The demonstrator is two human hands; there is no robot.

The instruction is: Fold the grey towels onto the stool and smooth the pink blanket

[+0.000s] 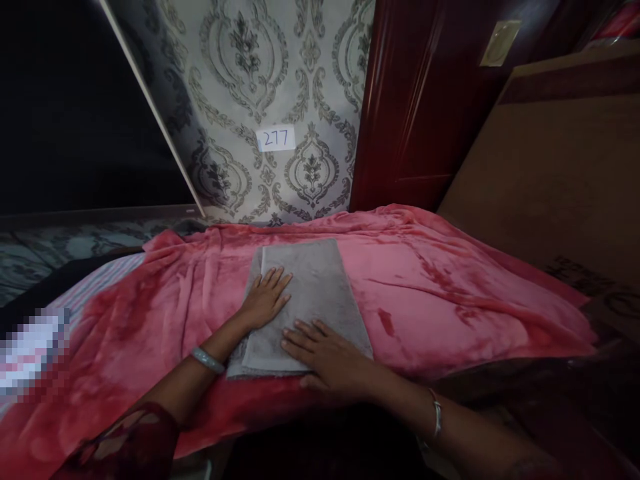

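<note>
Open and gripping nothing, your left hand (266, 298) and right hand (327, 359) lie spread on the folded gray cloth (317, 280); it sits atop the pink blanket (405, 273); that flat, two-sided contact likely keeps its layers smooth and steady.

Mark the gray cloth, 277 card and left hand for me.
Gray cloth (320, 287): head view, uncovered upper part.
277 card (276, 138): head view, numbered face.
Left hand (264, 301): head view, back of hand.
</note>
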